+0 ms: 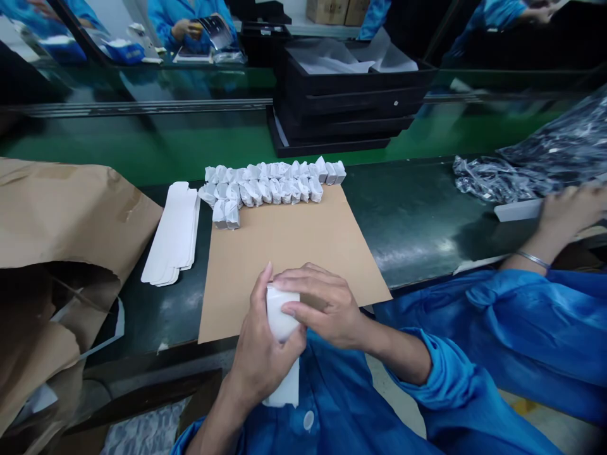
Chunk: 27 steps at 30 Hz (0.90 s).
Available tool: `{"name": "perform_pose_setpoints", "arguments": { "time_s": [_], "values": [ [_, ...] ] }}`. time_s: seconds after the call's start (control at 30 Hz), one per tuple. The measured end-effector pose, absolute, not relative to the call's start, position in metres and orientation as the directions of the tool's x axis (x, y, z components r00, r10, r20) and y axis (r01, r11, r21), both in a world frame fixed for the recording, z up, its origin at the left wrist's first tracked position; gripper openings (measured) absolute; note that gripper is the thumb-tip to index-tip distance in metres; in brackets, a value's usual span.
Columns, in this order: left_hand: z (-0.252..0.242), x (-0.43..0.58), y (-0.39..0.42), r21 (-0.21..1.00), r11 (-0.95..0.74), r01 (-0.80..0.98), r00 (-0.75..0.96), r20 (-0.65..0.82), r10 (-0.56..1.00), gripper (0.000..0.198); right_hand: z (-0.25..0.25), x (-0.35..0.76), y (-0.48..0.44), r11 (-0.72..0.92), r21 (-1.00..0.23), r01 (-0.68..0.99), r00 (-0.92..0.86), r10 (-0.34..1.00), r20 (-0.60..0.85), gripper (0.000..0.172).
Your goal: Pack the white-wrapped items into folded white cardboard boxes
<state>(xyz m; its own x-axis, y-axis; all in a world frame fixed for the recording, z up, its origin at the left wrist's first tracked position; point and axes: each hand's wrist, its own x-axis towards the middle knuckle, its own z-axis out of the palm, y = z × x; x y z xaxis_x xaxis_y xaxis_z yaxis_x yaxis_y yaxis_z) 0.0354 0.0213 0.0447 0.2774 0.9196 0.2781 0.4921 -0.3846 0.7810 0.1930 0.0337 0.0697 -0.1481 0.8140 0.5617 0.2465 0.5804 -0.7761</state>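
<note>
My left hand (263, 344) grips a white paperboard sleeve (282, 316) upright from below, and its lower end (283, 392) sticks out under my palm. My right hand (322, 303) closes over the sleeve's upper part. Both hands are above the near edge of a brown kraft card sheet (298, 253). Along that sheet's far edge lies an L-shaped cluster of several small white paper-wrapped items (265, 191). Left of the sheet is a stack of flat white card blanks (171, 234).
A torn kraft paper bag (61, 221) slumps at the left. Clear bags of dark parts (493, 180) lie at the right, where a co-worker's hand (571, 212) holds a white strip. Stacked black trays (351, 95) stand behind a glass partition.
</note>
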Motion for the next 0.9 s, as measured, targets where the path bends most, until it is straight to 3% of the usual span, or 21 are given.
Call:
{"name": "perform_pose_setpoints", "arguments": {
  "time_s": [0.13, 0.23, 0.3, 0.4, 0.47, 0.53, 0.6, 0.67, 0.77, 0.9],
  "values": [
    [0.039, 0.034, 0.017, 0.795, -0.382, 0.472, 0.269, 0.283, 0.921, 0.083, 0.067, 0.190, 0.032, 0.581, -0.772, 0.259, -0.133, 0.813, 0.567, 0.010],
    [0.040, 0.034, 0.019, 0.825, -0.340, 0.452, 0.224, 0.264, 0.938, 0.073, 0.066, 0.192, 0.032, 0.540, -0.810, 0.229, -0.209, 0.840, 0.500, 0.018],
    [0.043, 0.034, 0.026, 0.885, -0.273, 0.378, 0.088, 0.260, 0.962, 0.067, 0.062, 0.192, 0.028, 0.401, -0.900, 0.172, -0.196, 0.909, 0.367, 0.043],
    [0.044, 0.033, 0.043, 0.982, -0.136, 0.128, -0.193, 0.159, 0.968, 0.067, 0.051, 0.188, 0.019, 0.089, -0.993, 0.083, -0.204, 0.977, 0.070, 0.074],
    [0.042, 0.030, 0.056, 0.995, -0.094, -0.017, -0.276, 0.085, 0.957, 0.064, 0.045, 0.187, 0.018, -0.032, -0.995, 0.090, -0.283, 0.957, -0.056, 0.072],
    [0.038, 0.023, 0.068, 0.990, -0.141, 0.019, -0.288, 0.140, 0.947, 0.064, 0.046, 0.192, 0.027, -0.043, -0.992, 0.120, -0.327, 0.942, -0.080, 0.059],
    [0.033, 0.014, 0.079, 0.920, -0.281, 0.275, -0.207, 0.342, 0.917, 0.079, 0.054, 0.207, 0.048, 0.028, -0.972, 0.235, -0.354, 0.933, -0.058, 0.043],
    [0.028, 0.005, 0.088, 0.691, -0.470, 0.549, 0.080, 0.517, 0.852, 0.094, 0.065, 0.228, 0.079, 0.119, -0.862, 0.492, -0.393, 0.914, -0.098, 0.033],
    [0.020, 0.000, 0.097, 0.363, -0.694, 0.621, 0.564, 0.407, 0.718, 0.088, 0.078, 0.262, 0.133, 0.094, -0.576, 0.812, -0.219, 0.964, -0.152, 0.027],
    [0.013, 0.011, 0.102, 0.275, -0.755, 0.595, 0.710, 0.261, 0.654, 0.072, 0.081, 0.290, 0.194, -0.147, -0.366, 0.919, 0.137, 0.989, -0.054, 0.035]
  ]
}}
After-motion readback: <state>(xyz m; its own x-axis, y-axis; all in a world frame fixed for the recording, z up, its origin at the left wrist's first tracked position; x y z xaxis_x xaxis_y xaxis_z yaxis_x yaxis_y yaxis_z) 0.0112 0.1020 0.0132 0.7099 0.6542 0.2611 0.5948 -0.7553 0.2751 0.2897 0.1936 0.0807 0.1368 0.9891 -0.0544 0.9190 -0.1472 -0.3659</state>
